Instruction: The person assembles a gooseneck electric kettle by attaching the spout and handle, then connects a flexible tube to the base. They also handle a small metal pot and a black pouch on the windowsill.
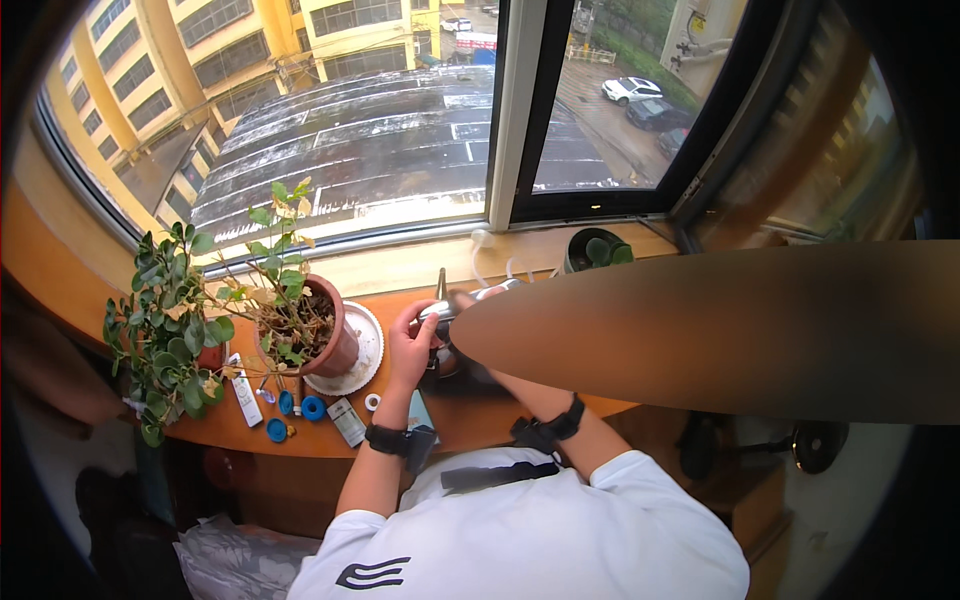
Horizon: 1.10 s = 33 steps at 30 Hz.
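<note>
Fingers [412,316] of the left hand [406,350] are curled around a shiny silver object [436,311], held at the middle of a curved wooden table [318,438] beside a window. The object is gripped at its left side, and its exact kind cannot be told. Just to its right, little is shown of the right hand [464,301], which is mostly covered by a large, blurred brown shape [720,335] in the foreground; whether anything is held there cannot be told. Black bands [390,440] are worn at both wrists, below the sleeves of a white shirt [540,530].

To the left of the hands, a brown flowerpot [340,335] with a partly withered plant is set on a white scalloped saucer [362,372]. Farther left, a bushy plant [165,335] with rounded leaves is seen. Along the near left part of the tabletop are scattered a white strip-shaped item [244,390], a blue ring [312,407], a blue disc [277,430], a gray packet [347,422] and a small white ring [372,402].

On the far side, a dark plant pot [576,252] is placed near the window frame [503,120]. Outside, a dark roof [370,140], a yellow building [230,65] and a white car [630,90] are framed by the glass.
</note>
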Each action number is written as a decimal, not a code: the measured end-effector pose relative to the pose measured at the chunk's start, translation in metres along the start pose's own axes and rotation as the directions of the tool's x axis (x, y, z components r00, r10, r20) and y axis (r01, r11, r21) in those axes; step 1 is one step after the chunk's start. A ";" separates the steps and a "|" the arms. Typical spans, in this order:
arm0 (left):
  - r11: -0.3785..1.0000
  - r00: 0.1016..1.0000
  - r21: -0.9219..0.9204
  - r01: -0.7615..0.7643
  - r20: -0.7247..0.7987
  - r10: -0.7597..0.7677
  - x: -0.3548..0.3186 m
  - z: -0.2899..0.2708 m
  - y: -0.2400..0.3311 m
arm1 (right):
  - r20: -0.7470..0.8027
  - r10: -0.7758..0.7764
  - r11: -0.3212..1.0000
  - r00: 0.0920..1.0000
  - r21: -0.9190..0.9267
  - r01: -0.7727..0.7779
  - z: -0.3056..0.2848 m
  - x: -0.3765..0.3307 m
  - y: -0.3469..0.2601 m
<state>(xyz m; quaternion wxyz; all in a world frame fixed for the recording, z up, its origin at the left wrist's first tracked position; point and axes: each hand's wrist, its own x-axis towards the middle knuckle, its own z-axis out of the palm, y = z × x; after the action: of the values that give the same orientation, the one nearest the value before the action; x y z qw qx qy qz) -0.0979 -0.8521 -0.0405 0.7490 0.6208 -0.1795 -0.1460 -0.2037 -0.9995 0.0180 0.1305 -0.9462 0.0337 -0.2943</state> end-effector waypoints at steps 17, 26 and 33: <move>1.000 0.999 -0.026 0.002 0.034 -0.001 -0.001 0.000 0.012 | 0.063 0.227 0.954 0.972 0.186 -0.235 -0.009 0.023 -0.017; 0.999 0.999 -0.035 0.021 0.040 -0.020 0.004 0.003 0.011 | 0.137 0.442 0.893 0.887 0.030 -0.450 -0.044 -0.040 0.119; 1.000 0.999 0.001 0.009 0.036 -0.009 -0.001 0.002 0.011 | -0.203 -0.079 0.993 0.976 0.072 0.095 -0.024 -0.058 0.072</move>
<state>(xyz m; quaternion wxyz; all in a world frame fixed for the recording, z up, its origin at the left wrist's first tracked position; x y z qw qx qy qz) -0.0993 -0.8511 -0.0296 0.7448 0.6192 -0.1904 -0.1604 -0.2639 -1.0663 -0.0136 0.1517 -0.9063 -0.0069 -0.3943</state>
